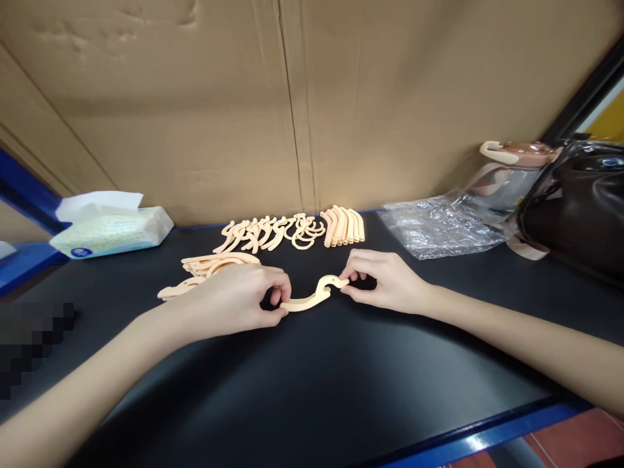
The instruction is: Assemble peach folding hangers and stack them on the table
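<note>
A pale peach plastic hook piece (314,298) lies just above the black tabletop (312,383), held at both ends. My left hand (238,300) pinches its left end with thumb and fingers closed. My right hand (383,281) pinches the curved right end. Under and behind my left hand lies a small stack of similar peach pieces (209,265).
A row of peach hook parts (270,233) and a bundle of curved bars (345,225) sit by the cardboard wall. A tissue pack (110,229) is at left. Crinkled clear plastic (439,226), a lidded jar (511,170) and a dark bag (580,208) stand at right. A blue edge (487,432) borders the front.
</note>
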The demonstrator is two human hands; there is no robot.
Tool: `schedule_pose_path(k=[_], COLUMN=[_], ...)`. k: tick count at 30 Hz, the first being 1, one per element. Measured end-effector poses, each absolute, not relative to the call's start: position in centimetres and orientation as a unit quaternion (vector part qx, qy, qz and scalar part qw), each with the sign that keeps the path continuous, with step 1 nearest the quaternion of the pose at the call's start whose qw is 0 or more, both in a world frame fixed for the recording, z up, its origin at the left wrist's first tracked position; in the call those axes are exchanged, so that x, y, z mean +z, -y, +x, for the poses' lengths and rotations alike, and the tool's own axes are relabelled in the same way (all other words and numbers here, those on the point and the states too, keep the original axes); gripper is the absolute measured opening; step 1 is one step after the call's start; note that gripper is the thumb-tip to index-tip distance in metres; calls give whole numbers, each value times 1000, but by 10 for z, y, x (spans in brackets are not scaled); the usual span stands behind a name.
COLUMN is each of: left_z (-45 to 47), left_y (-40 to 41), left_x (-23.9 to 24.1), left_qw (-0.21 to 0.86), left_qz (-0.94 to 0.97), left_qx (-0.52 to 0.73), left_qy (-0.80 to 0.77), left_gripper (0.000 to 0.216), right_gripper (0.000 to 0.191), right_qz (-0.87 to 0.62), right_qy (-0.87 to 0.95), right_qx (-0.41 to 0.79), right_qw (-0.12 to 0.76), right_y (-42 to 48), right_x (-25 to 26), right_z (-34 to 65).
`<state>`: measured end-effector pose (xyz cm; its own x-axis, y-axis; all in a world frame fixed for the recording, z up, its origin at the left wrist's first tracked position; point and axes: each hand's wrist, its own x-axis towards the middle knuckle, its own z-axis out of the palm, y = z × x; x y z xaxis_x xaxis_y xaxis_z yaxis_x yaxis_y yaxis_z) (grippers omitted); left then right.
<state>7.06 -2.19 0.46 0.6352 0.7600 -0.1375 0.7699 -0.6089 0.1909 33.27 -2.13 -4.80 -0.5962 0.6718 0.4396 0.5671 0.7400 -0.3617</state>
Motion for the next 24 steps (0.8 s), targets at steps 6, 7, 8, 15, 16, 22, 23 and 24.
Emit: schedule_pose_path(k=[6,7,8,15,16,22,23,24], left_z=[69,69,70,73,73,74,74,74], left_y=[18,19,20,28,29,31,31,32], left_x=[6,6,6,6,6,4,5,6], left_qw=[121,119,116,47,35,4,10,22], left_qz=[903,904,905,916,917,924,923,922], left_qx=[-25,-25,-25,-28,-31,-42,-42,-43], left_qy=[-412,-410,-408,-398,-397,-380,-382,-385], left_gripper=[7,7,7,12,12,15,15,14], right_gripper=[11,11,11,11,12,13,13,13], right_qz=[-345,-347,-348,-365,-367,-374,-372,-370], right_qy=[906,906,905,901,899,895,895,895], right_qx=[47,46,45,60,65,79,79,79], right_qw=[241,240,239,228,229,232,234,236], right_y=[21,21,20,20,20,19,19,19], right_x=[-48,-48,-48,-49,-49,-49,-49,-49], right_z=[334,334,334,334,334,333,333,333])
